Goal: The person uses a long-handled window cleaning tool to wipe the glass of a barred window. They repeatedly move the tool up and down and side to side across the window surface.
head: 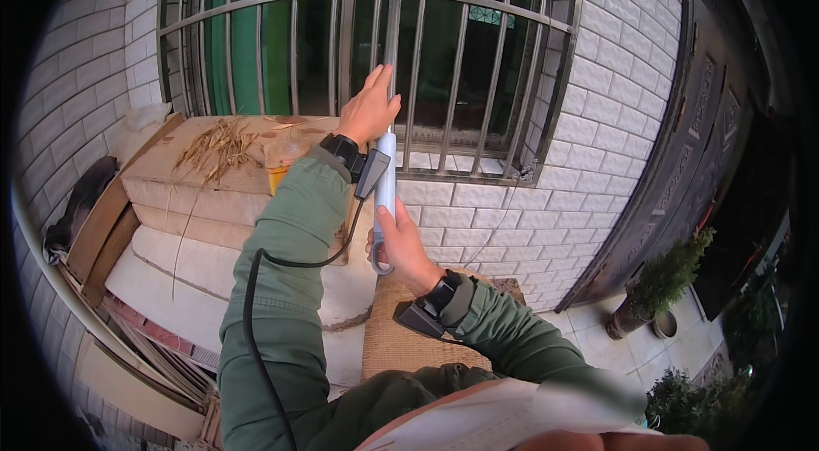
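Observation:
A telescopic pole (pixel 395 25) with a metal shaft and pale blue-grey plastic sleeves runs up in front of a barred window; its far end is out of view. My right hand (pixel 406 249) grips the plastic handle (pixel 386 185) low down, just above the grey hanging loop (pixel 382 269) at its end. Higher up, my left hand (pixel 370 106) is around the metal shaft, its thumb against the tube and its fingers pointing upward. Steel window bars (pixel 422 60) stand close behind the pole. Part of the shaft is hidden by my left hand.
Stacked cardboard boxes (pixel 192 188) at left carry dry straw (pixel 221 147) and a yellow container (pixel 276 177). A woven mat (pixel 409 348) lies below my hands. White brick tiles (pixel 486 214) surround the window. At right are a dark door (pixel 684 150) and a potted shrub (pixel 668 265). A black cable (pixel 251 304) trails along my left sleeve.

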Available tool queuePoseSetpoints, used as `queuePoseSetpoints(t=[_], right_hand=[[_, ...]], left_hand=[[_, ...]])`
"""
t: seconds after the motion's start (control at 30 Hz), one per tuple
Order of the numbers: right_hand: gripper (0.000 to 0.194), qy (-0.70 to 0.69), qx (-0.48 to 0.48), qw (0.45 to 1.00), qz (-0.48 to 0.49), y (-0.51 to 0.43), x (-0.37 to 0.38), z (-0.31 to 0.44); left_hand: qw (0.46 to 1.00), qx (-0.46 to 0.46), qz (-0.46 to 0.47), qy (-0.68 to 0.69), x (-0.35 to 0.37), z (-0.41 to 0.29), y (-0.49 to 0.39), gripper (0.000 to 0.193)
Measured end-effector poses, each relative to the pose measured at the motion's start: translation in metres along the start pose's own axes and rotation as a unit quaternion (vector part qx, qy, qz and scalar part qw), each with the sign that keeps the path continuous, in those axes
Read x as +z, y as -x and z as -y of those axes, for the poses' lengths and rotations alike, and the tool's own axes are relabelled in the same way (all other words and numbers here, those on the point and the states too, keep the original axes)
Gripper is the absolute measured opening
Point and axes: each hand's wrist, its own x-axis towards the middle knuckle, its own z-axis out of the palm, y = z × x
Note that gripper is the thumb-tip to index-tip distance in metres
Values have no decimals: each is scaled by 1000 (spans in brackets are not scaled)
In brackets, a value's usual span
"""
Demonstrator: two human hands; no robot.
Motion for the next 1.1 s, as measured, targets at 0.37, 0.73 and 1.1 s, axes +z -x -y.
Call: queuePoseSetpoints(t=[0.37, 0.73, 1.1], right_hand=[[35, -44, 109, 988, 101, 111, 18, 31], [58, -27, 24, 996, 83, 162, 6, 4], [68, 41, -53, 997, 27, 135, -24, -96]], left_hand=[[998, 31, 61, -9, -50, -40, 66, 57], [986, -66, 151, -11, -49, -74, 113, 61], [953, -115, 75, 269, 19, -35, 148, 78]])
